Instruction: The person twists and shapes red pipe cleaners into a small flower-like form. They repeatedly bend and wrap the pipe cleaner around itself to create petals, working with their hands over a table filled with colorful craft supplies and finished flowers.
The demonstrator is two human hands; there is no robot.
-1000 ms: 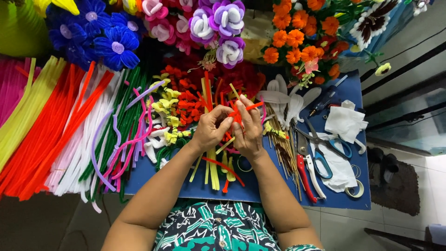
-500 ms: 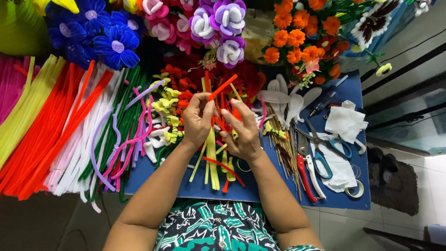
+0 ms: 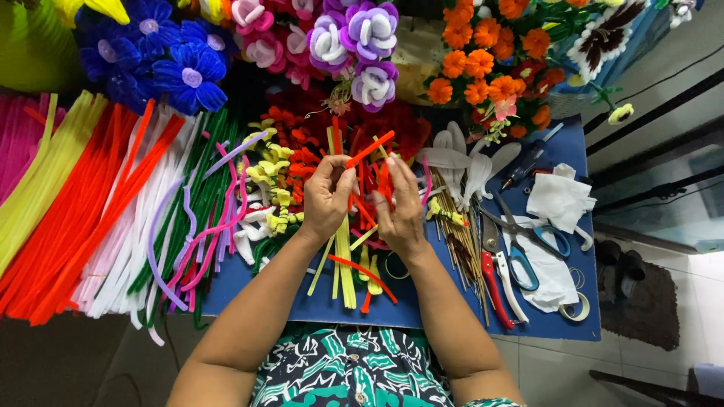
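While we looked down from the head camera, we saw the left hand (image 3: 326, 197) and the right hand (image 3: 398, 207) raised close together above the blue table top (image 3: 294, 298). The left hand was closed with its fingertips around a fuzzy red-orange chenille stem (image 3: 369, 149), which pointed up and to the right, tilted, with its free end above both hands. The right hand was also closed, and it pinched a small bunch of short red stem pieces (image 3: 383, 181) just beside the left thumb; we could not tell if the two hands gripped the same piece. Under the hands lay several yellow-green chenille stems (image 3: 345, 260) and one loose curved red stem (image 3: 362, 273), flat on the table. To the left, well apart from the hands, long stems were spread in bands of colour: a thick orange bundle (image 3: 83, 218), white ones (image 3: 132, 256) and dark green ones (image 3: 204, 188). To the right lay a bunch of thin wooden sticks (image 3: 460, 241), blue-handled scissors (image 3: 520, 260), red-handled pliers (image 3: 494, 286) and a ring of white tape (image 3: 577, 307). At the far edge stood finished flowers, blue (image 3: 188, 75), purple and white (image 3: 362, 34), and orange (image 3: 483, 64).
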